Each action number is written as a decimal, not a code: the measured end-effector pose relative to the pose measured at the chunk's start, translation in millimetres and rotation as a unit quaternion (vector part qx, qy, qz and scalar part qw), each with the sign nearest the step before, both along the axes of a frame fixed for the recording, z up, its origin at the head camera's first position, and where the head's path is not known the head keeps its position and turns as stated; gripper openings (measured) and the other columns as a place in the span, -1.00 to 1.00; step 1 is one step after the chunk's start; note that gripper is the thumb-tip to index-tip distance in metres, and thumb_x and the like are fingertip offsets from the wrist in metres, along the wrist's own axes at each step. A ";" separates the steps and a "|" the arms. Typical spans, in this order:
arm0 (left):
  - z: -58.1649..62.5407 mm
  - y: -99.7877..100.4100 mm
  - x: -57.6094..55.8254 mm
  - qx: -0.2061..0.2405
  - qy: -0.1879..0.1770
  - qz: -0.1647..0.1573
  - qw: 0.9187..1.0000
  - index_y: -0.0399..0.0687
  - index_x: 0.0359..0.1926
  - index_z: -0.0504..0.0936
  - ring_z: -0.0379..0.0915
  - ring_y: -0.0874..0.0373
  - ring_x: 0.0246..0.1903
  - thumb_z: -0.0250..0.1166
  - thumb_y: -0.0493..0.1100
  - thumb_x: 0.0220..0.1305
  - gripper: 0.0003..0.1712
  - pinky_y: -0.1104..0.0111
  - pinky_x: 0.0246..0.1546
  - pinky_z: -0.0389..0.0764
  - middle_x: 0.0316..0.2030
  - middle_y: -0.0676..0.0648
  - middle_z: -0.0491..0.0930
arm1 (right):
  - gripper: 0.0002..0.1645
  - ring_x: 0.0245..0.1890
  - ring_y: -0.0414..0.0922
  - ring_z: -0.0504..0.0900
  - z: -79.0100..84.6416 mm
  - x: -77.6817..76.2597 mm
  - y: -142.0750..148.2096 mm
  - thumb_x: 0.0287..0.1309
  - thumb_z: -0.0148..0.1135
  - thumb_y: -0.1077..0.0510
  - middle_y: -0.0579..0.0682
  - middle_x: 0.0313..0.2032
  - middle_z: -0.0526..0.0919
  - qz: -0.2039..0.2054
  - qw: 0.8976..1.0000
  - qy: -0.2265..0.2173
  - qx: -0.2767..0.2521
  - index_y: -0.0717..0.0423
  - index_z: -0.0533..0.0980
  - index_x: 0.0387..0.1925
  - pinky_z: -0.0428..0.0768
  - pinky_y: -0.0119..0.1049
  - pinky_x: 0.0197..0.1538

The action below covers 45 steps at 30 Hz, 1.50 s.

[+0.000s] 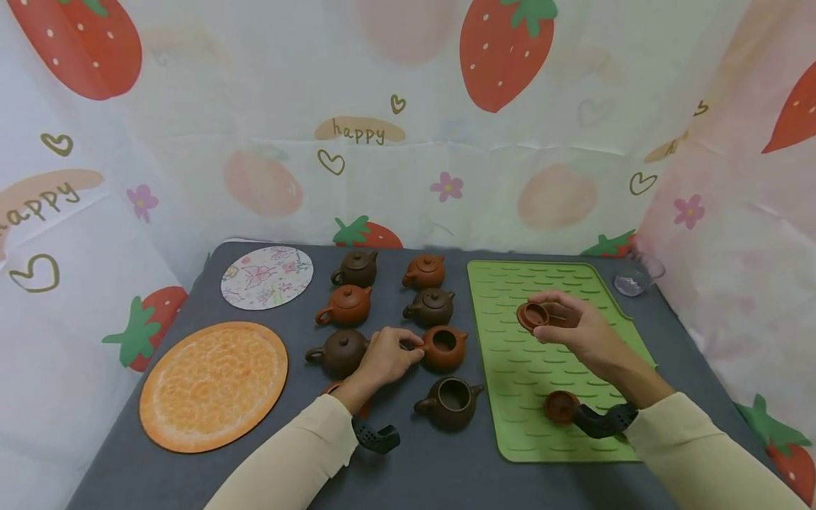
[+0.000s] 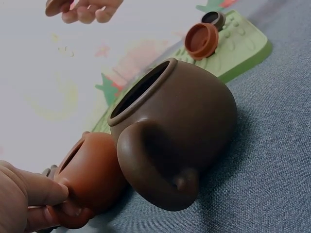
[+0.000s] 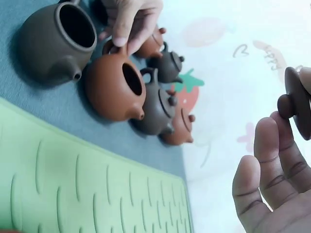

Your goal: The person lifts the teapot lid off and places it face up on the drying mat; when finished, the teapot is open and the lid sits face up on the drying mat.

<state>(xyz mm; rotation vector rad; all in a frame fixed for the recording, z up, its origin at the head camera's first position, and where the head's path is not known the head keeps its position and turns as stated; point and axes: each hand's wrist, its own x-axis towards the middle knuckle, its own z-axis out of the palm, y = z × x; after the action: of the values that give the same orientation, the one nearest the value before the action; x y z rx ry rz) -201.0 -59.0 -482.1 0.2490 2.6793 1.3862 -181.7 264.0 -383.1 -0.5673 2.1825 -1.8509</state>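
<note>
My left hand (image 1: 385, 354) pinches the handle of a lidless reddish-brown clay teapot (image 1: 444, 363), which stands on the table with its spout to the right. In my right hand (image 1: 583, 329), raised over the green mat (image 1: 510, 425), is a reddish-brown teapot lid (image 1: 524, 316), gripped at its edge with the hollow underside toward the head view. The lid's knob (image 3: 285, 105) shows in the right wrist view. Nearer me stands a dark brown teapot (image 1: 446, 421), also lidless. On the mat lie a reddish lid (image 2: 203, 42) and a dark lid (image 2: 219, 20), side by side in the left wrist view.
Several lidded teapots stand in two columns, among them a dark one (image 1: 341, 354) beside my left hand. Another reddish pot lies partly under my left forearm. Left are an orange round mat (image 1: 213, 386) and a patterned disc (image 1: 268, 278); a glass vessel (image 1: 631, 281) is back right.
</note>
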 end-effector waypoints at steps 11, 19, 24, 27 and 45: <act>1.1 0.9 -0.2 -0.004 0.001 0.001 1.000 0.03 -0.22 0.76 0.48 0.23 -0.52 0.39 -0.15 0.22 -0.89 0.30 -0.45 0.51 -0.45 0.10 0.61 | -0.49 -0.04 -0.10 0.58 7.3 4.0 26.0 0.26 0.22 0.33 0.11 0.00 0.58 0.001 0.997 0.035 0.074 0.33 0.35 0.21 0.60 -0.22 -0.12; 0.6 0.6 -0.5 -0.006 0.008 -0.001 1.000 0.03 -0.22 0.76 0.48 0.24 -0.51 0.39 -0.15 0.21 -0.89 0.30 -0.43 0.52 -0.44 0.11 0.61 | -0.46 -0.06 -0.15 0.60 3.6 5.0 41.1 0.22 0.29 0.27 0.20 -0.02 0.58 -0.016 0.989 0.043 0.140 0.34 0.38 0.19 0.61 -0.17 -0.13; -0.1 0.5 -0.6 -0.005 0.010 0.000 1.000 0.03 -0.23 0.76 0.47 0.24 -0.52 0.39 -0.15 0.21 -0.90 0.30 -0.44 0.51 -0.45 0.11 0.60 | -0.49 -0.06 -0.16 0.59 -0.5 3.8 51.8 0.22 0.31 0.22 0.19 -0.02 0.58 -0.021 0.981 0.048 0.185 0.26 0.41 0.17 0.60 -0.21 -0.14; 0.1 0.5 -0.6 -0.003 0.008 0.001 1.000 0.04 -0.23 0.76 0.47 0.23 -0.53 0.39 -0.16 0.21 -0.90 0.30 -0.44 0.51 -0.46 0.11 0.60 | -0.50 -0.04 -0.13 0.58 -2.2 2.2 58.4 0.22 0.31 0.21 0.17 -0.01 0.58 -0.013 0.978 0.047 0.205 0.22 0.43 0.17 0.60 -0.21 -0.14; 0.3 0.1 -1.1 -0.004 0.014 -0.003 1.000 0.04 -0.25 0.76 0.47 0.24 -0.51 0.40 -0.16 0.20 -0.91 0.29 -0.43 0.51 -0.46 0.13 0.60 | -0.50 -0.12 0.00 0.57 -13.1 -6.3 98.3 0.20 0.26 0.30 0.19 -0.07 0.56 0.036 0.962 -0.010 0.271 0.32 0.38 0.15 0.59 -0.15 -0.22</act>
<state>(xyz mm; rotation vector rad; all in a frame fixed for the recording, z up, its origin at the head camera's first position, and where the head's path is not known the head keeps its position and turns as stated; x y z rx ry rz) -202.1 -58.9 -481.8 0.2778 2.7043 1.3810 -188.0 362.3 -396.2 -0.4950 2.4665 -1.1314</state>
